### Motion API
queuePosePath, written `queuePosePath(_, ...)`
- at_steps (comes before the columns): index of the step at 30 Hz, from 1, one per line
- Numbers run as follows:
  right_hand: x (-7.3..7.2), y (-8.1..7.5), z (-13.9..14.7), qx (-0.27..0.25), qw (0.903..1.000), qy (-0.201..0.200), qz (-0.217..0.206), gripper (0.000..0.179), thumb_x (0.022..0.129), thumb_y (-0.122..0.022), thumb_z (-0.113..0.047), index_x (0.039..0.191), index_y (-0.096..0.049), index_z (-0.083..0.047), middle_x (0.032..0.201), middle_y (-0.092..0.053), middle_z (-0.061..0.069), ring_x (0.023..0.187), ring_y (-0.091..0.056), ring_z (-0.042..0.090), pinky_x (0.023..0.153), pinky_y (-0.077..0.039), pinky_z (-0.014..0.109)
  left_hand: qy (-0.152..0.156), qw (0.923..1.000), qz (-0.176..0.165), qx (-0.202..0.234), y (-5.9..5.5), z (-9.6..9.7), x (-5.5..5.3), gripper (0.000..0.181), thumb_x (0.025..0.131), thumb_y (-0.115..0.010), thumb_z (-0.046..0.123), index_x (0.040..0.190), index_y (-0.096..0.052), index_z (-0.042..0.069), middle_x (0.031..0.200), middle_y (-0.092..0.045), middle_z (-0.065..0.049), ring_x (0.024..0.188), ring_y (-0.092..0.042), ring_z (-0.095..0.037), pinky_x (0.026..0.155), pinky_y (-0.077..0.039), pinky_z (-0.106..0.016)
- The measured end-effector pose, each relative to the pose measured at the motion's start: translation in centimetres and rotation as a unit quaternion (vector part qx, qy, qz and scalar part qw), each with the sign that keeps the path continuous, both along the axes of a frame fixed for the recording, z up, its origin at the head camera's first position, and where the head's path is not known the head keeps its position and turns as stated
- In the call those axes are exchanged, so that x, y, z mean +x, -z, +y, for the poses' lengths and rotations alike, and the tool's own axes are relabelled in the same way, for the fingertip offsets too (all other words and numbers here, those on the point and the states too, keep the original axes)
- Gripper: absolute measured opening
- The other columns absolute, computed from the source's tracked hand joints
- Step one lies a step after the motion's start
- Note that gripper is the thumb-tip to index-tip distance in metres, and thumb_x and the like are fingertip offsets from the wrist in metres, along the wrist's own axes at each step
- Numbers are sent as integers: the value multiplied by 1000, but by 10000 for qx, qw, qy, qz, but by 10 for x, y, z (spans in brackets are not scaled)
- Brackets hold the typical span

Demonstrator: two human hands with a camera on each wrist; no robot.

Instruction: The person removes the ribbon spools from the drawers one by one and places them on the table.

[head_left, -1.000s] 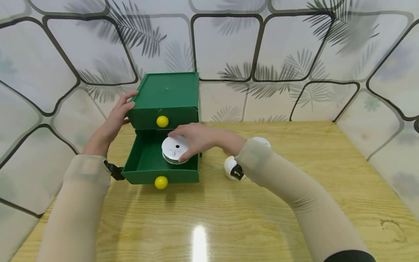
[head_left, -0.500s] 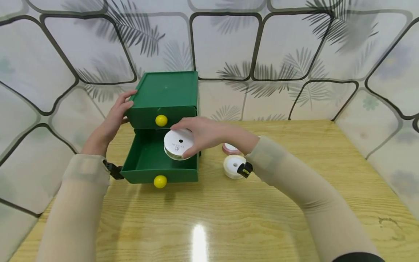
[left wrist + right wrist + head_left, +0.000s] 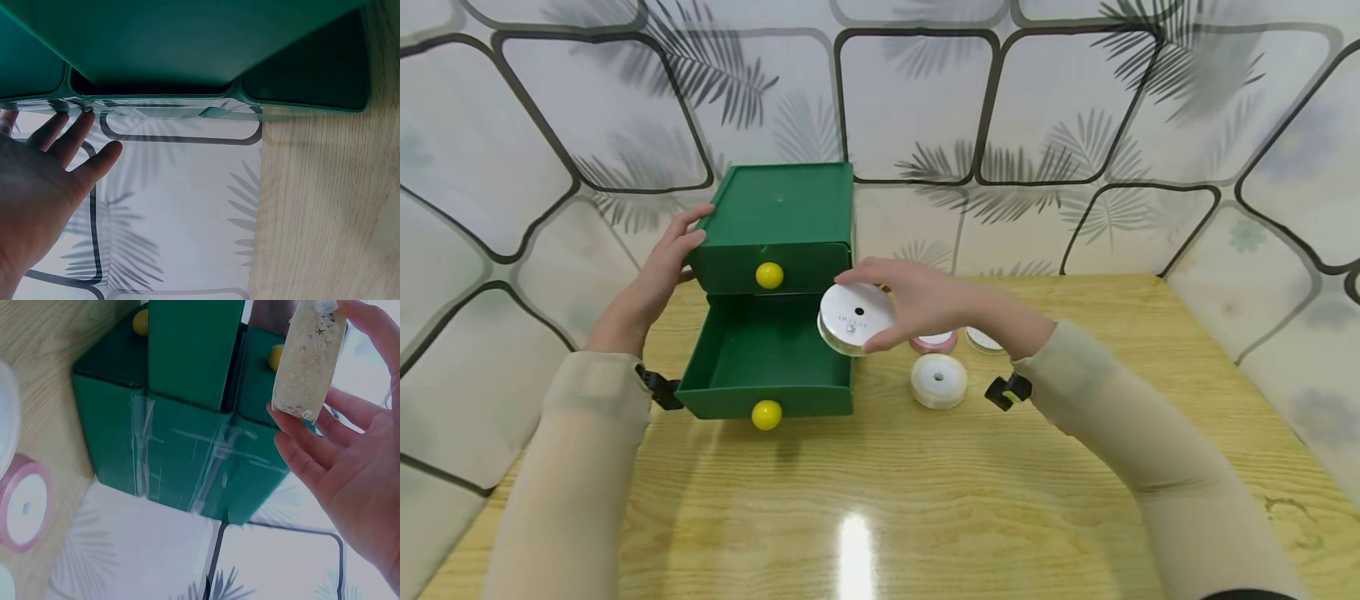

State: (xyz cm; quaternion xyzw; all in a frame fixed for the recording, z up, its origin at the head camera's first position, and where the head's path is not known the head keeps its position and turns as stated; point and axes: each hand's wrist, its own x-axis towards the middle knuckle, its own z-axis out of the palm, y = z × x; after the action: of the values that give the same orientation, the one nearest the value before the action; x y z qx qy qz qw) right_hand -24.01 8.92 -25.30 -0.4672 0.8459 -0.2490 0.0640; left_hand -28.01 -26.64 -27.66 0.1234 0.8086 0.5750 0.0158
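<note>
My right hand (image 3: 917, 304) grips a ribbon spool (image 3: 852, 317) by its edge, thumb on the near side and fingers on the far side. It is held up by the right front of a pulled-out green drawer (image 3: 767, 402). The spool has a white printed face with a small hole; the right wrist view shows pale ribbon (image 3: 309, 362) with small stars round it. My left hand (image 3: 658, 275) rests its fingers against the left side of the green drawer cabinet (image 3: 786, 204). In the left wrist view those fingers (image 3: 78, 134) look extended along the cabinet's edge.
Right of the cabinet, a cream spool (image 3: 938, 382) lies on the wooden table (image 3: 1000, 500). Behind it are a pink-edged spool (image 3: 934, 342) and a white spool (image 3: 983, 340), partly hidden by my right hand and wrist. A patterned backdrop (image 3: 917, 108) stands behind.
My right hand has lifted the ribbon spool out of the drawer and carried it to the right, past the drawer's side. The left hand has stayed on the cabinet.
</note>
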Motion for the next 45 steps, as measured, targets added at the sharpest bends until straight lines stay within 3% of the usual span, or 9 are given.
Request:
queuePosePath(6, 7, 3, 26, -175, 9997, 110, -87, 80, 76, -84, -30, 143, -47, -6, 134, -51, 4, 111, -47, 21, 89, -43, 37, 22, 10000, 36, -12, -1, 1, 0, 58, 103, -33, 46, 155, -18, 26, 161, 0, -6, 142, -14, -42, 107, -12, -66)
queuePosePath(13, 10, 19, 59, -31, 9992, 386, 37, 85, 76, -83, -35, 146, -44, -7, 139, -50, 4, 113, -48, 20, 91, -44, 40, 33, 10000, 6, -10, 1, -1, -1, 58, 103, -33, 46, 155, -17, 27, 161, -1, -6, 142, -14, -43, 107, -12, -66)
queuePosePath(19, 15, 32, 84, -195, 9985, 504, -16, 83, 74, -85, -32, 142, -47, -3, 136, -52, 5, 113, -50, 20, 92, -44, 41, 20, 10000, 7, 17, 0, -1, 0, 58, 103, -32, 46, 156, -17, 27, 161, -1, -6, 142, -13, -42, 107, -11, -66)
queuePosePath(28, 23, 62, 121, -289, 9955, 883, -194, 77, 72, -88, -28, 135, -53, -3, 126, -58, 5, 104, -53, 21, 84, -46, 42, 15, 10000, -30, 86, 1, -2, -2, 59, 103, -32, 42, 157, -14, 25, 162, 1, -10, 142, -12, -44, 107, -11, -66)
queuePosePath(40, 28, 101, 161, 225, 9853, 1665, -319, 79, 73, -86, -31, 137, -52, 0, 135, -53, 16, 122, -49, 35, 94, -40, 50, 20, 9999, -40, 124, 3, -3, -3, 58, 103, -32, 42, 156, -15, 27, 162, 1, -10, 141, -13, -45, 107, -11, -67)
queuePosePath(45, 27, 115, 171, 303, 9820, 1819, -414, 77, 74, -85, -32, 135, -52, 2, 133, -55, 19, 120, -50, 36, 94, -40, 50, 11, 9999, -35, 110, 3, -3, -4, 58, 103, -32, 42, 157, -15, 26, 162, 2, -10, 142, -12, -44, 107, -11, -66)
